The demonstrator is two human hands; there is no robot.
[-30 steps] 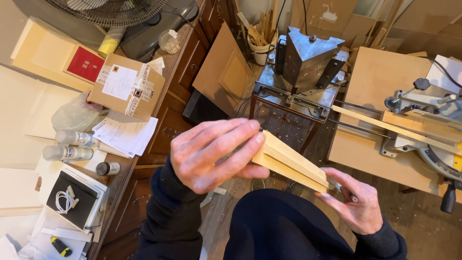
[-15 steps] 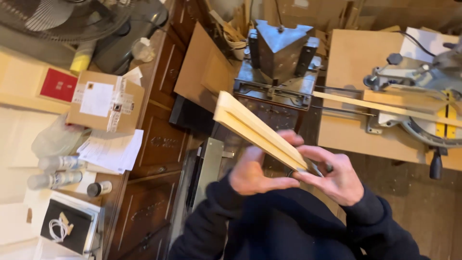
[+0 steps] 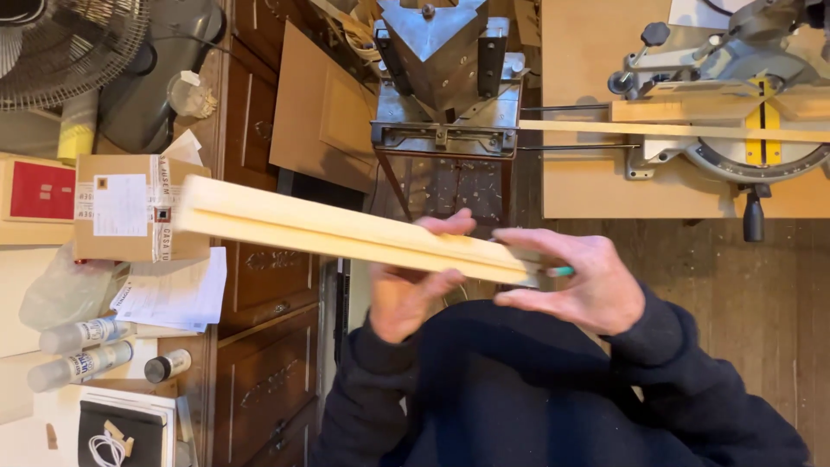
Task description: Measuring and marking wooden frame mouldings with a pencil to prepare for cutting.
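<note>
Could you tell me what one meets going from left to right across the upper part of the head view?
Fan → cardboard box → leaning brown panel → metal machine on a stand → mitre saw.

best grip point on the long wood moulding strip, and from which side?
Probably the near end of the wood moulding strip, where both hands already meet it: left hand cradles it from underneath, right hand pinches the end from the side. The strip is long, narrow and nearly level, its far end unsupported over the cardboard box, so a hand further toward the middle would likely balance it better.
</note>
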